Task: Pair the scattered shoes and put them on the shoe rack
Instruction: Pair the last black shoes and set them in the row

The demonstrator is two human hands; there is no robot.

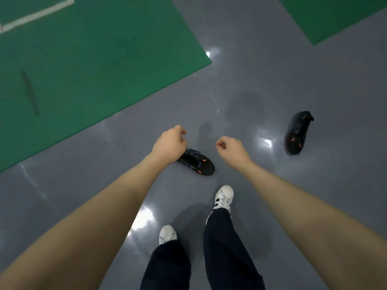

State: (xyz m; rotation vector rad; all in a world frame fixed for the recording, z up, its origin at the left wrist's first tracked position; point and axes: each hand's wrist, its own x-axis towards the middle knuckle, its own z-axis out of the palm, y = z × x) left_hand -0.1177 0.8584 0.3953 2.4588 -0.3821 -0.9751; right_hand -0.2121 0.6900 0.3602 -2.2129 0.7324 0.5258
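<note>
Both hands — left, right — loosely curled, empty; shoes well apart, mispairing unlikely, rack unseen.

Single head cam, wide-angle, pitched steeply down at the floor.

Mounted at head height on a standing person; looks forward and down past both outstretched forearms to the grey floor. Own feet in white sneakers sit at bottom centre, so the axis is near vertical. Left hand and right hand land mid-frame. Green mat fills the upper left, its edges probably bowed by lens distortion. Only one view, so no overlap with another.
</note>
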